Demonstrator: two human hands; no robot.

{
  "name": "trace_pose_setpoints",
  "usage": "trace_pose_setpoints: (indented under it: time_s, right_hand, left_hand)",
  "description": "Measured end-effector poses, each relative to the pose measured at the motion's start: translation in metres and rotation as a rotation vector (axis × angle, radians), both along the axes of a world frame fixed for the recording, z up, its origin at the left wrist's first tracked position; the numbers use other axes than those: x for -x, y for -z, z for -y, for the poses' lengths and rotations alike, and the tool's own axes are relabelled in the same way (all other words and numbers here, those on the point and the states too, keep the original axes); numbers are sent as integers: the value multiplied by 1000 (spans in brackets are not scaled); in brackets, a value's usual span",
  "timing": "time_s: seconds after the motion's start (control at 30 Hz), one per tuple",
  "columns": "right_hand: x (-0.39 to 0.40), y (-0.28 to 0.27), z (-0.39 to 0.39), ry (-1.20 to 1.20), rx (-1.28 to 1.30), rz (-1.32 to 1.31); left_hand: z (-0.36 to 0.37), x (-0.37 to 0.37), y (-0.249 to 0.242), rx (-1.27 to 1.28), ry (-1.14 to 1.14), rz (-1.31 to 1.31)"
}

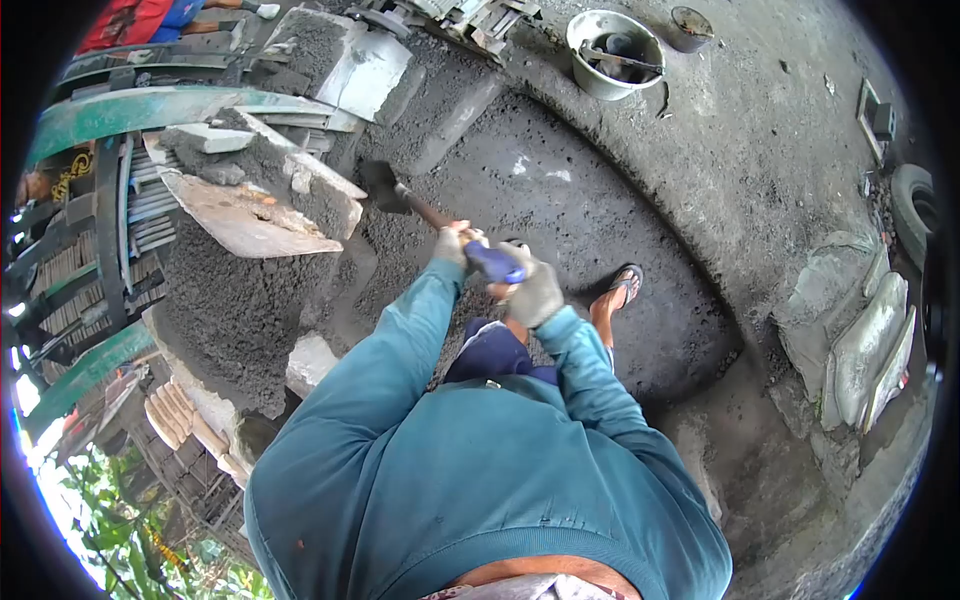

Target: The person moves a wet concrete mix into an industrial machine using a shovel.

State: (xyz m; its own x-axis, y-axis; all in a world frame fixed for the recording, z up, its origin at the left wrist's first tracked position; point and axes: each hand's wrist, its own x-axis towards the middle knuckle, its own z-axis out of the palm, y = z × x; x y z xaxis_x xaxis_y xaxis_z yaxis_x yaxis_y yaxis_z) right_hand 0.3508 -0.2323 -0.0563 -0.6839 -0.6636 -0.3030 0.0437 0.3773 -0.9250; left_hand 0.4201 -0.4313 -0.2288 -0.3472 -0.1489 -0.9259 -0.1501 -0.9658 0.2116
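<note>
A shovel (425, 210) slants across my front, its dark blade (381, 187) up and to the left, beside the gritty grey mix. My left hand (455, 243), in a pale glove, is wrapped round the shaft. Further back, my gloved right hand (535, 294) grips the blue handle end (494, 263), slightly blurred by motion. Left of the blade, a worn board (240, 215) carries grey material on top. Below that board lies a large heap of dark, damp mix (235, 320).
A sunken floor bed (600, 230) with a raised rim lies under my sandalled feet. A white bucket (603, 88) and a small pot (690, 30) stand at the top. Filled sacks (865, 345) and a tyre (913, 200) are at right. Another person's legs (210, 22) show top left.
</note>
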Motion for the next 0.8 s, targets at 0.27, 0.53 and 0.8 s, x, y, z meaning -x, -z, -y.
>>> trace_pose_setpoints:
  time_s: [0.27,0.53,0.8]
  right_hand:
    - [-60,45,-89,482,165,633]
    - [-52,21,-85,446,109,564]
    - [-53,-18,-214,734,72,748]
  left_hand:
    - [-75,-33,34,12,180,189]
    - [-77,-23,7,-97,12,244]
    - [-250,-26,-1,-443,0,329]
